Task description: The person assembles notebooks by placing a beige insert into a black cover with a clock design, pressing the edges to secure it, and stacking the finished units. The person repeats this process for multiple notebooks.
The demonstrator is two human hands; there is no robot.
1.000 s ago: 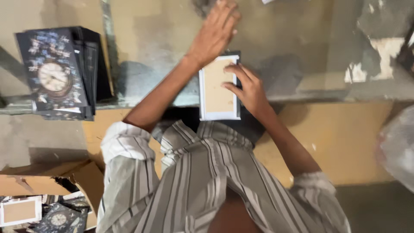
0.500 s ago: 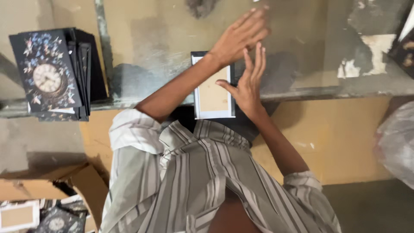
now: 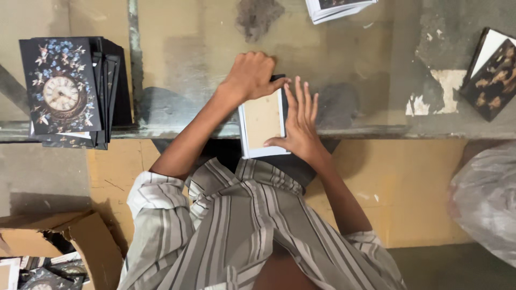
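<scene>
A rectangular card (image 3: 262, 121) with a white border, a tan middle and a dark backing lies at the near edge of the glass table (image 3: 183, 48), overhanging it slightly toward me. My left hand (image 3: 251, 75) is curled over the card's top left corner, thumb along its top edge. My right hand (image 3: 300, 126) lies flat on the card's right side, fingers straight and pointing away from me, thumb across its lower part.
A stack of dark boards printed with flowers and a clock (image 3: 60, 91) sits on the table's left. More printed pieces lie at the top (image 3: 338, 8) and far right (image 3: 492, 70). A torn cardboard box (image 3: 75, 241) is lower left, a plastic bag (image 3: 484, 198) on the right.
My left hand has drawn back from its reach across the table and curled onto the card's top. My right hand has flattened along the card's right side.
</scene>
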